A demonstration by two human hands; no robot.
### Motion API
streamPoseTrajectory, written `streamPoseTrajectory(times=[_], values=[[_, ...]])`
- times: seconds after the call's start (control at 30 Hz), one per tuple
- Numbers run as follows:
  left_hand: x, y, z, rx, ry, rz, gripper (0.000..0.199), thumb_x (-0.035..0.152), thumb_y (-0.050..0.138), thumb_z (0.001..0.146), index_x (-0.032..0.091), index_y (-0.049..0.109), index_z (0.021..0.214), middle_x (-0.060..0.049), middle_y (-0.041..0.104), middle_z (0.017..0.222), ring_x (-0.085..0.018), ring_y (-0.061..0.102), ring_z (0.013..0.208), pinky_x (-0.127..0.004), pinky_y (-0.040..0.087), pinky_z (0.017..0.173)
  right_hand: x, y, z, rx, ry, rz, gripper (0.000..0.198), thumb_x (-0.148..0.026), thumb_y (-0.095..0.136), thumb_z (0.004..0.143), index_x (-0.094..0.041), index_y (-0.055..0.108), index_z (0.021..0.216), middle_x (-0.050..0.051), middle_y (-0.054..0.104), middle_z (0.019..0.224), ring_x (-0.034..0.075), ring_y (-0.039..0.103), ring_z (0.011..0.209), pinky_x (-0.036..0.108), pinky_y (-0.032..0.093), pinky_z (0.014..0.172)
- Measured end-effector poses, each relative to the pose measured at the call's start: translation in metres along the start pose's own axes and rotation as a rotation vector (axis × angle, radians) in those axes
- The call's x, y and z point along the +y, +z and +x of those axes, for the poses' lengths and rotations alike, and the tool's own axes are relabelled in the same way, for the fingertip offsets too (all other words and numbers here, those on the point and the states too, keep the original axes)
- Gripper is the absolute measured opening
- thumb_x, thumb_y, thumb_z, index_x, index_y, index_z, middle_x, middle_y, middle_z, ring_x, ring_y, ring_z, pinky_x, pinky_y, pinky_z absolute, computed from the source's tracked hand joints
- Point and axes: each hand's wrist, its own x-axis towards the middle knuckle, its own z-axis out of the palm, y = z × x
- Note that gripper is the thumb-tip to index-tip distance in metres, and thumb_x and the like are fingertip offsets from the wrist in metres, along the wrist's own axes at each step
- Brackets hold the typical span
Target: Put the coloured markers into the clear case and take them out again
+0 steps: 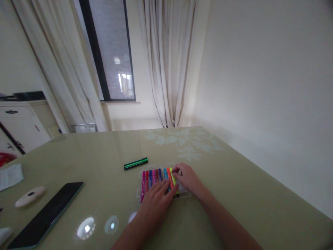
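Handling marker row (pixel 156 174), lying in clear case (pixel 185 194) on bench (pixel 260 201). Resting left hand (pixel 158 195) across it, fingers spread; curling right hand (pixel 186 176) at yellow marker (pixel 174 180), cannot tell if gripping. Risking skewed row from uneven pressing, sliding case from sideways pushing, rolling green markers (pixel 136 163), loose beyond case, from stray knock.

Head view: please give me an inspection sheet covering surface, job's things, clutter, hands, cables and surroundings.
Surface: glossy greenish table, pale floral pattern, light reflections.
Job's things: coloured markers side by side in a clear case; green-and-black marker, perhaps two, outside it.
Clutter: dark-screened device, whitish oval object, paper.
Hands: left hand over the markers; right hand with fingertips at the yellow marker; grip unclear.
Cables: nothing seen.
Surroundings: window, curtains, pale wall, white cabinet.
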Motion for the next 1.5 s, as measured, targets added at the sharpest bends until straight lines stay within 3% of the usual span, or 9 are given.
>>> streamPoseTrajectory(times=[0.27,0.4,0.5,0.63,0.83,1.03,1.23,1.37,1.5], values=[[0.005,-0.002,-0.002,-0.020,-0.047,-0.019,0.055,0.012,0.058,0.093,0.032,0.055,0.145,-0.013,0.053,0.153,-0.032,0.051,0.140,-0.052,0.046,0.112,0.001,0.001,-0.001,0.007,-0.021,0.038,0.012,-0.011,0.067,0.081,-0.018,0.074,0.087,0.004,0.072,0.085,0.017,0.062,0.078,0.028,0.044,0.075],[0.000,-0.003,-0.001,0.020,-0.028,-0.064,0.049,0.025,0.060,0.096,0.030,0.055,0.145,-0.011,0.056,0.151,-0.030,0.054,0.137,-0.051,0.045,0.114,0.009,0.003,0.002,0.038,-0.043,0.028,0.010,-0.014,0.068,0.082,-0.018,0.076,0.088,0.004,0.073,0.086,0.017,0.062,0.078,0.028,0.044,0.075],[-0.026,-0.010,0.000,0.083,-0.127,-0.122,0.045,0.038,0.050,0.102,0.026,0.055,0.146,-0.007,0.060,0.147,-0.026,0.057,0.133,-0.046,0.046,0.113,0.014,0.003,0.005,0.074,-0.038,0.010,0.010,-0.017,0.067,0.086,-0.018,0.076,0.087,0.005,0.073,0.086,0.018,0.064,0.081,0.029,0.044,0.076],[-0.082,-0.015,-0.011,0.188,-0.486,0.021,0.047,0.016,0.035,0.102,0.018,0.058,0.143,-0.011,0.059,0.148,-0.026,0.055,0.135,-0.046,0.043,0.114,0.013,0.001,0.006,0.106,-0.040,0.011,0.010,-0.016,0.066,0.088,-0.017,0.076,0.086,0.005,0.072,0.085,0.017,0.062,0.078,0.028,0.042,0.074],[-0.124,-0.016,-0.031,0.029,-0.678,0.194,0.046,0.016,0.038,0.099,0.024,0.060,0.139,-0.010,0.066,0.136,-0.029,0.058,0.123,-0.043,0.047,0.102,0.005,-0.001,0.003,0.152,-0.055,0.028,0.010,-0.014,0.066,0.087,-0.017,0.074,0.083,0.004,0.071,0.082,0.016,0.059,0.074,0.028,0.040,0.072],[-0.114,-0.028,-0.025,0.175,-0.714,0.042,0.030,0.026,0.043,0.099,0.020,0.072,0.104,-0.012,0.070,0.111,-0.030,0.062,0.109,-0.044,0.049,0.095,0.000,-0.002,0.002,0.184,-0.062,0.071,0.011,-0.017,0.065,0.088,-0.018,0.074,0.082,0.004,0.070,0.082,0.015,0.057,0.070,0.028,0.041,0.070],[-0.072,-0.034,-0.003,0.442,-0.548,-0.523,0.027,0.037,0.048,0.098,0.020,0.066,0.110,-0.007,0.074,0.107,-0.023,0.069,0.101,-0.040,0.054,0.091,-0.021,0.002,-0.004,0.102,-0.084,0.361,0.026,-0.040,0.061,0.095,-0.019,0.073,0.102,0.004,0.072,0.088,0.016,0.060,0.072,0.028,0.045,0.069],[-0.035,-0.034,0.006,0.388,-0.471,-0.821,0.021,0.038,0.057,0.095,0.021,0.066,0.103,-0.004,0.074,0.092,-0.021,0.070,0.084,-0.033,0.055,0.075,-0.030,0.002,-0.004,0.038,-0.080,0.645,0.033,-0.049,0.059,0.094,-0.018,0.069,0.091,0.003,0.069,0.082,0.017,0.061,0.075,0.027,0.046,0.067],[-0.020,-0.028,0.007,0.389,-0.504,-0.868,0.021,0.038,0.062,0.092,0.021,0.066,0.105,-0.002,0.072,0.087,-0.018,0.067,0.075,-0.030,0.053,0.068,-0.032,0.001,-0.003,0.003,-0.045,0.848,0.036,-0.054,0.066,0.087,-0.018,0.068,0.086,0.001,0.066,0.076,0.016,0.061,0.071,0.027,0.046,0.067]])
